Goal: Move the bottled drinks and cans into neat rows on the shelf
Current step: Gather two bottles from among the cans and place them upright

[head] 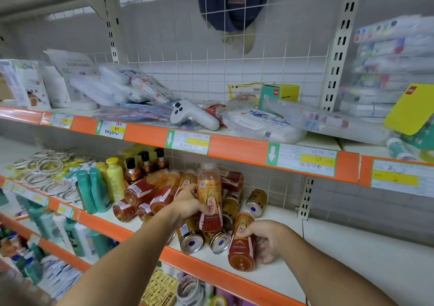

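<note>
Head view: drinks lie jumbled on the middle shelf point(328, 254).
Left hand point(187, 205): grips an upright bottle point(209, 195), raised above the lying cans point(191, 238).
Right hand point(267, 240): curled round a tilted bottle point(242, 244) near the shelf's front edge.

Amber bottles point(209, 196) are showing gold and red labels with white caps. Gold cans point(190, 237) are showing silver ends with blue dots. The white shelf point(352, 247) is wearing an orange edge strip; at nine o'clock, teal bottles point(94, 190) are standing beside yellow ones point(115, 177).
</note>
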The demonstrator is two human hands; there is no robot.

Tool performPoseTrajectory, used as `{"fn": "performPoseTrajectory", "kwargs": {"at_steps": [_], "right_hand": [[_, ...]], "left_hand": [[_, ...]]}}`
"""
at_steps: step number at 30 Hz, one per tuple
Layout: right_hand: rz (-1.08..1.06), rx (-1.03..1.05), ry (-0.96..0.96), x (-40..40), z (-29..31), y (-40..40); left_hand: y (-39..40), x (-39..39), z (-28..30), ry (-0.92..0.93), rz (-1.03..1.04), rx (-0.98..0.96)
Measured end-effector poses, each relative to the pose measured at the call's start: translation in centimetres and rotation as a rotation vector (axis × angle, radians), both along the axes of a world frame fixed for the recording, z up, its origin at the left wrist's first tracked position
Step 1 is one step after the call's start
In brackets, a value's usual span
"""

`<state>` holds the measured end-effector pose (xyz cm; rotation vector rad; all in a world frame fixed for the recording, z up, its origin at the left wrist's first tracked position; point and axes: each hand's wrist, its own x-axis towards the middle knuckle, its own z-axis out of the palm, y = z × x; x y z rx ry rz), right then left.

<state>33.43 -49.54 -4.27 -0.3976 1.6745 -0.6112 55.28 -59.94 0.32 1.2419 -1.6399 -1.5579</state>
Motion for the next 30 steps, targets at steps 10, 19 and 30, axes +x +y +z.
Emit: {"fn": "performPoseTrajectory", "kwargs": {"at_steps": [10,19,30], "right_hand": [[-0.012,-0.117,-0.122,0.6,0.8,0.5],[-0.187,-0.341,-0.100,0.6,-0.5,2.3],[-0.158,-0.635,0.156,-0.7,0.0,5.5]], "left_hand": [[-0.6,0.2,-1.2,-0.007,-0.053,-0.073],[-0.2,0.5,-1.4,0.007,-0.043,-0.055],[2.8,-0.9,-0.9,0.014,-0.003,-0.095]]}}
